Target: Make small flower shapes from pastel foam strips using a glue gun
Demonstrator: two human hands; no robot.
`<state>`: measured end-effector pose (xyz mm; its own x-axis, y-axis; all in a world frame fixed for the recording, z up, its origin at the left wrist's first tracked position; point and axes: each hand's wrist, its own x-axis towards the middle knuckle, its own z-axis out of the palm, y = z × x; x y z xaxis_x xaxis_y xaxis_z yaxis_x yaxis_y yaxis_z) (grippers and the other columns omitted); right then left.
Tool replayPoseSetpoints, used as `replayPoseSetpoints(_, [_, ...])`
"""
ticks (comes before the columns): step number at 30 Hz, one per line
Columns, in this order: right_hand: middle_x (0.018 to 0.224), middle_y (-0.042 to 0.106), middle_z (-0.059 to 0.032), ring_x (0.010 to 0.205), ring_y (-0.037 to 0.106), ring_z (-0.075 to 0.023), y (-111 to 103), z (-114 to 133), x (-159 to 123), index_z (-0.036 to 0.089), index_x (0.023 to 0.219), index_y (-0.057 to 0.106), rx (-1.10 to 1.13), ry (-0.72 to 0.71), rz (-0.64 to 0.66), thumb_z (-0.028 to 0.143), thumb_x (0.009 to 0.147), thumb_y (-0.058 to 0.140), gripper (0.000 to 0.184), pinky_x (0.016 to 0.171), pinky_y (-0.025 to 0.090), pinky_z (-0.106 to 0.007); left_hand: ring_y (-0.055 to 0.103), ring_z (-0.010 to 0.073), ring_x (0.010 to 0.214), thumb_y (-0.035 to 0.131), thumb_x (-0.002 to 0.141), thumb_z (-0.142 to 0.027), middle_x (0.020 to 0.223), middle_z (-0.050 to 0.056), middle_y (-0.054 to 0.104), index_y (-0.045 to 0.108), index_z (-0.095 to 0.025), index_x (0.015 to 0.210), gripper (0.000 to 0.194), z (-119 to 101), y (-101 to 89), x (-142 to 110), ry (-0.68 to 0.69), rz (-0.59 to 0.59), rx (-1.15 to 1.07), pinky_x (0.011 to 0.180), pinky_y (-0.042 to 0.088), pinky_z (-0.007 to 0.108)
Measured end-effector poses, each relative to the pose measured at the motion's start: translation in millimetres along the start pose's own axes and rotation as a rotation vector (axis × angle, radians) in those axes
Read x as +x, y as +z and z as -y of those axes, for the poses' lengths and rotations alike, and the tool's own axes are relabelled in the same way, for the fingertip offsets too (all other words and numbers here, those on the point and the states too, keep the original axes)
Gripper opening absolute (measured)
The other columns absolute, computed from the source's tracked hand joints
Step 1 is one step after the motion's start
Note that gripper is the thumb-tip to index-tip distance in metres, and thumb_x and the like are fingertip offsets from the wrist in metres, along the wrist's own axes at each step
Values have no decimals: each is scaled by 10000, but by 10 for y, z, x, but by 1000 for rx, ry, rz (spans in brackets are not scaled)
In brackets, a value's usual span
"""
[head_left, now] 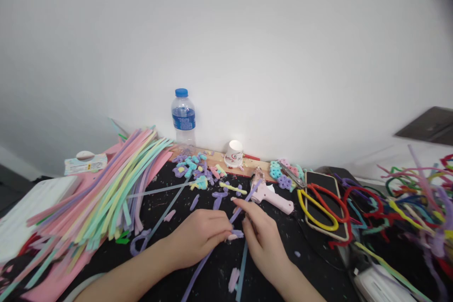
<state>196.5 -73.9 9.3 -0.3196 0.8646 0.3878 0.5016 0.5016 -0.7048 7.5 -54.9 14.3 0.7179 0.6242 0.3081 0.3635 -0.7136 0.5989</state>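
Note:
Near the middle of the table, my left hand point(201, 236) is closed, thumb and fingertips pinched on a long purple pipe cleaner point(200, 271). A short purple piece point(238, 234) pokes out by its fingertips. My right hand point(264, 240) has its fingers bent round the upper stretch of the same pipe cleaner, which slants up past the index fingertip; the exact grip is partly hidden. Just beyond lies a pink glue gun point(274, 199), its nozzle end toward the wall. A pale blue pipe cleaner point(242, 273) runs below my right hand, beside a small pink piece point(233, 279).
To the left lies a big pastel bundle of pipe cleaners point(109, 193). A water bottle point(183, 118) and paper cup point(234, 154) stand by the wall. Scissors point(318, 207) rest on a phone point(327, 184) at right, near tangled coloured pipe cleaners point(421, 217). Several flower shapes point(285, 182) lie behind.

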Motion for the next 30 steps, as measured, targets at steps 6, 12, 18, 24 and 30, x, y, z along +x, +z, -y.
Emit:
replayPoseSetpoints(6, [804, 645, -56, 737, 615, -192, -14, -136, 30, 177, 942, 614, -172, 117, -188, 129, 813, 464, 203, 667, 496, -295, 567, 141, 689, 425, 905, -301, 820, 48, 647, 643, -154, 753, 304, -28, -25, 73, -316, -219, -434, 661, 440, 241])
replayPoseSetpoints(12, [700, 608, -23, 598, 564, -156, -92, -170, 60, 171, 838, 574, -175, 161, -280, 215, 826, 488, 97, 568, 458, -255, 485, 125, 628, 493, 862, -388, 690, -2, 529, 653, -154, 848, 284, 101, -33, 87, -563, -480, -729, 596, 394, 233])
replayPoseSetpoints(18, [935, 621, -73, 850, 585, -190, -120, -56, 58, 178, 1053, 580, -54, 28, -260, 220, 903, 352, 277, 754, 462, -299, 443, 104, 633, 608, 784, -378, 696, -14, 492, 622, -133, 826, 249, 66, -40, 118, -678, -565, -1000, 621, 367, 231])
replayPoseSetpoints(24, [1018, 603, -93, 954, 567, -211, -110, -40, 63, 188, 1088, 580, -61, -12, -241, 194, 897, 358, 293, 822, 449, -324, 424, 93, 622, 633, 767, -364, 694, -24, 489, 598, -133, 868, 255, 53, -58, 143, -680, -597, -1063, 609, 352, 222])
replayPoseSetpoints(30, [830, 608, -51, 748, 579, -176, -86, -37, 42, 174, 934, 555, -93, 44, -266, 180, 871, 376, 190, 674, 461, -281, 422, 96, 597, 614, 776, -372, 732, -16, 534, 539, -159, 1106, 400, 113, -51, 115, -699, -622, -993, 574, 330, 225])
